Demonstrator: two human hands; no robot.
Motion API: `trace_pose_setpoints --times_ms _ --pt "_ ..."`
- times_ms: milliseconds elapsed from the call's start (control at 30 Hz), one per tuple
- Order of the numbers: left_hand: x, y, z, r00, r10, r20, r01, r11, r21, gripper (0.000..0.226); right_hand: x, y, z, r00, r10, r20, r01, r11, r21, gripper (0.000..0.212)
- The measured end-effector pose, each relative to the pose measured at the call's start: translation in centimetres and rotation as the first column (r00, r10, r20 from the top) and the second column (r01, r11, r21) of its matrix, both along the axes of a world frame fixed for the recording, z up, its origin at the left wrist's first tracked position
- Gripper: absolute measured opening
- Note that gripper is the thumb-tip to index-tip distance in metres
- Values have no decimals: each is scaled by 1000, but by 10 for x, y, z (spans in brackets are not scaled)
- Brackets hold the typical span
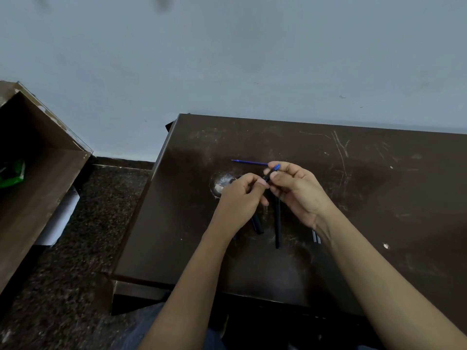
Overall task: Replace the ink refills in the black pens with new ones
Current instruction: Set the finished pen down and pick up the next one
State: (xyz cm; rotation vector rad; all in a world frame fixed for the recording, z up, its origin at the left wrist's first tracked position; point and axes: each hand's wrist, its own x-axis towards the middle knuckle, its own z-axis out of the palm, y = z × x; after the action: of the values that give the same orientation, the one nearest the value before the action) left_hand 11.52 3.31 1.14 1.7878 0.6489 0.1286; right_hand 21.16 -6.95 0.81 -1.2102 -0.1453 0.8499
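left hand (240, 199), right hand (302, 195) pinching slim pen (267, 178), scratched tabletop (379, 188)

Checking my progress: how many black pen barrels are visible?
3: held barrel pinched between left hand and right hand; short barrel below the left hand; long barrel between the wrists. Hands may hide more.

the tabletop (353, 173) is showing dark brown with pale scratches, the refill (249, 162) blue, the pens (278, 223) black, the floor (88, 236) dark and speckled.

Scratched dark table (379, 198), brown cabinet (38, 188) left
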Motion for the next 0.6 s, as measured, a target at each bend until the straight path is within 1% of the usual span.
trace_pose_setpoints --times_ms 67,167,233,333,433,533,600 --pt "0 0 0 1000 -4 0 4 1000 17 22 2 -1 2 998 24 -53 -23 999 23 26" --pt "1 0 -2 1000 -9 4 9 1000 12 21 -2 1 -1 997 74 -34 -76 995 -64 13" --pt "1 0 -2 1000 -17 -8 17 1000 6 19 -4 2 -2 998 57 -23 -59 994 -96 8" --pt "0 1 -1 1000 -22 -10 22 1000 6 17 -2 1 -2 998 8 -69 -11 999 -42 17" --pt "0 2 -1 999 -40 -17 40 999 21 13 -3 2 0 994 1 -107 -2 1000 -4 25" --pt "0 3 0 998 -48 -36 48 999 20 15 -2 3 3 987 -31 -160 38 998 41 33" --pt "0 3 1 998 -49 -38 49 999 22 17 -1 3 6 986 -38 -160 50 996 67 34"
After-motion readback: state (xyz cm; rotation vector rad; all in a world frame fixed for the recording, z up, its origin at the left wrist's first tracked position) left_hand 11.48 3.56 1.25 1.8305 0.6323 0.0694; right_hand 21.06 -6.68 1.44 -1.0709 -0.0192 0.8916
